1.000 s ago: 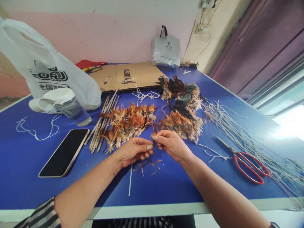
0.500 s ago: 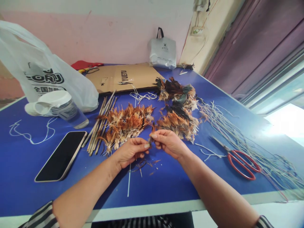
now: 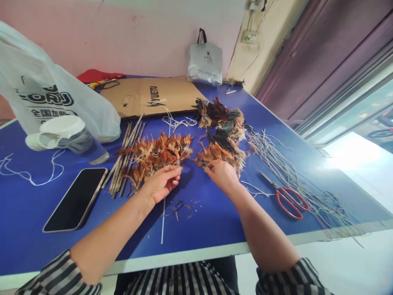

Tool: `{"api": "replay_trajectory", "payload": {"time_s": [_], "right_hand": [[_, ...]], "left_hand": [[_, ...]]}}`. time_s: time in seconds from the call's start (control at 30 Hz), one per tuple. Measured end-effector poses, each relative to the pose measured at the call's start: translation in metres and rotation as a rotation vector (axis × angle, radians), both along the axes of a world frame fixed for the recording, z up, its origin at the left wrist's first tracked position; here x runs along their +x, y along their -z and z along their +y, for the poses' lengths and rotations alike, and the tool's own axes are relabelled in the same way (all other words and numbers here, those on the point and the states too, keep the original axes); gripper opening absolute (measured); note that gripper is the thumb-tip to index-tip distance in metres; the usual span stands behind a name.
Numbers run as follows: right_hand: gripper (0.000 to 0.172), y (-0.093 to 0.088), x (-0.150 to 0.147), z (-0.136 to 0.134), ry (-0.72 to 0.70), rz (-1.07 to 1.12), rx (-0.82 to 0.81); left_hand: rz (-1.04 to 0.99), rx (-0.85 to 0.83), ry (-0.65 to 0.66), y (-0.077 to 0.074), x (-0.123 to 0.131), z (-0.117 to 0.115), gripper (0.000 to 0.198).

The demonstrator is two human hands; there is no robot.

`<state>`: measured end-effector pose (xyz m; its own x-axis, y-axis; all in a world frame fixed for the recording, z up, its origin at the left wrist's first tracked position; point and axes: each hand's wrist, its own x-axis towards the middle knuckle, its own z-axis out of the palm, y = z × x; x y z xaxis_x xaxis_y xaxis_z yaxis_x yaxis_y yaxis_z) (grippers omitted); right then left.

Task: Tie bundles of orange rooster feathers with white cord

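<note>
My left hand (image 3: 164,182) pinches a small feather between thumb and fingertips, mostly covered by the fingers. It is at the near right edge of a spread of orange-brown feathers (image 3: 159,151) bound in small tufts. My right hand (image 3: 222,175) has its curled fingertips in a second pile of brown and black feathers (image 3: 219,152), closed on a feather there; the fingers partly hide it. Between my forearms lie dark feather scraps (image 3: 178,207) and a thin white strip (image 3: 163,227).
Red-handled scissors (image 3: 290,200) and long pale strings (image 3: 282,176) lie right. Thin sticks (image 3: 123,164), a phone (image 3: 75,200), a lidded plastic cup (image 3: 86,143) and a white plastic bag (image 3: 92,114) are left. Behind are cardboard (image 3: 132,92), dark feathers (image 3: 222,114) and a silver bag (image 3: 205,63).
My hands were together over one feather and have moved apart. My right hand has gone to the right feather pile, my left towards the left spread. The view has shifted slightly.
</note>
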<state>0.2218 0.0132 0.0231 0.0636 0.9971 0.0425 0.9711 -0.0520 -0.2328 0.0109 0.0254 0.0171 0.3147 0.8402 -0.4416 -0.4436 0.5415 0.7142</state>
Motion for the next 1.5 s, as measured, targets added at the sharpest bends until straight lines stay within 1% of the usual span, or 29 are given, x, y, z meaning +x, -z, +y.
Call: {"api": "replay_trajectory", "payload": {"time_s": [0.07,0.17,0.27,0.43,0.53,0.63,0.8,0.87,0.9,0.93,1.0,1.13,1.2,1.37,1.43,1.5], "right_hand": [[0.026,0.003,-0.005,0.0,0.012,-0.106,-0.01],[0.027,0.006,-0.006,0.002,0.028,-0.166,-0.018],[0.023,0.008,-0.004,0.005,0.034,-0.134,-0.03],[0.019,0.01,-0.002,0.006,0.065,-0.002,-0.038],[0.017,0.007,-0.001,0.005,0.062,0.215,-0.03],[0.016,0.002,0.002,0.004,0.02,0.577,-0.077],[0.025,-0.003,0.002,0.003,0.072,1.145,-0.284],[0.028,-0.003,-0.001,0.002,0.042,1.293,-0.367],[0.029,-0.004,-0.003,0.002,0.025,1.331,-0.387],[0.029,-0.004,-0.005,0.001,0.019,1.337,-0.391],[0.027,-0.003,-0.009,-0.001,0.026,1.28,-0.348],[0.021,-0.002,-0.015,-0.005,-0.019,1.076,-0.165],[0.021,-0.003,-0.018,-0.007,-0.035,0.971,-0.1],[0.018,-0.004,-0.024,-0.013,-0.034,0.792,-0.017],[0.017,-0.005,-0.026,-0.016,-0.067,0.688,0.045],[0.017,-0.006,-0.028,-0.018,-0.132,0.585,0.123]], "left_hand": [[0.018,-0.02,0.015,0.001,0.004,-0.001,0.01],[0.042,-0.053,0.032,0.005,0.012,-0.003,0.01],[0.059,-0.08,0.036,0.007,0.017,-0.006,0.009],[0.027,-0.129,0.052,0.009,0.025,-0.007,0.009],[-0.003,-0.151,0.039,0.012,0.032,-0.005,0.008],[-0.006,-0.166,0.006,0.014,0.039,-0.005,0.007],[-0.013,-0.17,0.041,0.01,0.045,-0.009,0.006],[-0.022,-0.169,0.041,0.007,0.046,-0.011,0.006],[-0.03,-0.167,0.037,0.007,0.047,-0.012,0.007],[-0.039,-0.165,0.032,0.006,0.047,-0.012,0.007],[-0.055,-0.155,0.024,0.007,0.048,-0.014,0.009],[-0.066,-0.11,0.007,0.009,0.049,-0.018,0.01],[-0.069,-0.084,-0.007,0.011,0.049,-0.019,0.009],[-0.067,-0.023,-0.025,0.014,0.049,-0.021,0.006],[-0.066,0.013,-0.02,0.014,0.049,-0.022,0.005],[-0.057,0.039,-0.028,0.015,0.048,-0.022,0.006]]}}
